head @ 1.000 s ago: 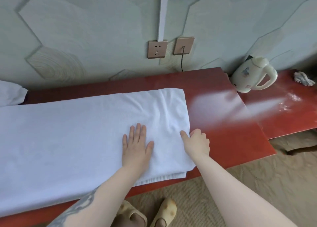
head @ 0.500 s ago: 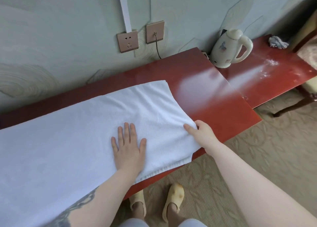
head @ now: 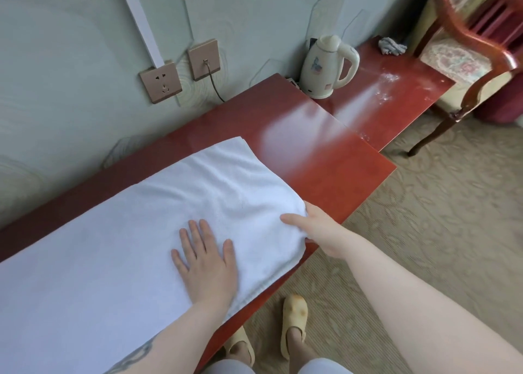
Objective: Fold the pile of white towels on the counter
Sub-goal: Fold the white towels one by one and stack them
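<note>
While one white towel (head: 147, 232) is spread lengthwise over the red counter (head: 325, 164), covering the lower left and centre of the frame, two hands are laid on its right-hand end. The left hand (head: 206, 263) is pressed flat on the cloth just below the middle of the frame, its fingers straight and slightly spread, nothing being gripped. The right hand (head: 317, 226) is placed at the towel's short edge, right of centre; its thumb is seen lying on top of the cloth while the other fingers are hidden under the edge, so the edge is taken to be pinched. The two hands are kept apart, with a strip of towel between them. The towel's near corner is seen hanging slightly past the counter's front edge.

One cream electric kettle (head: 325, 65) is stood upright on a lower red shelf (head: 402, 96) in the upper right, near the wall. One crumpled grey rag (head: 390, 46) is seen farther back on that shelf. Two brown wall plates are counted in the upper left centre: one socket (head: 161, 80) and one outlet plate (head: 204, 59) with a dark cord plugged in. One wooden chair (head: 481, 42) is placed at the upper right edge. Two yellow slippers (head: 294, 317) are worn on the feet at the bottom centre, on patterned carpet (head: 424, 232).
</note>
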Available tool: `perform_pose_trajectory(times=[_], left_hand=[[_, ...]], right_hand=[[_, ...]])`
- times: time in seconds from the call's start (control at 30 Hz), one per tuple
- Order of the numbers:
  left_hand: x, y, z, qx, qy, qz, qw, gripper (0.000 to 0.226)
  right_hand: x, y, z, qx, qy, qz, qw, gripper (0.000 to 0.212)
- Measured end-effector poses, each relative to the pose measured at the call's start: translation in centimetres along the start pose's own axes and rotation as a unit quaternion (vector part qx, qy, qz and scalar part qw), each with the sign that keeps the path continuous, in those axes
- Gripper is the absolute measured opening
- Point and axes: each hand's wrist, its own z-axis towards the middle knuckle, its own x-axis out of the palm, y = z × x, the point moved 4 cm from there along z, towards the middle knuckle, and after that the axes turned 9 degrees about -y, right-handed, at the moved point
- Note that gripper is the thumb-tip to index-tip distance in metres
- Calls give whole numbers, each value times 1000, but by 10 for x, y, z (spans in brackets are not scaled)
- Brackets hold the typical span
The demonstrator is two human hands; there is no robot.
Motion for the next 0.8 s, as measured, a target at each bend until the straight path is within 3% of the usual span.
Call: perform_pose_trajectory(times=[0.27,0.33,0.4,0.43,0.5,0.57,0.63,0.8], left_hand=[[-7,-2,3,-24,35,-36,998,73],[-13,-2,10,-33,36,-100,994,75],[-23,-1,26,-4,0,-143,990,75],[-29,0,40,16,-25,-144,989,73],[-36,6,73,35,-52,-122,991,69],[-35,18,101,44,-41,-86,994,66],[-24,29,111,63,-15,-48,997,68],[-7,34,111,91,-31,-7,995,68]], right_hand=[[-32,-17,-10,-11,-209,-165,964,38],[-35,-17,-19,13,-323,-237,916,31],[-26,0,-27,-65,-437,-272,855,32],[-16,12,-24,-124,-446,-270,844,32],[13,36,-2,-168,-374,-282,867,29],[40,56,35,-114,-276,-299,906,38],[61,74,72,-71,-216,-325,918,48],[83,111,146,-19,-217,-316,923,70]])
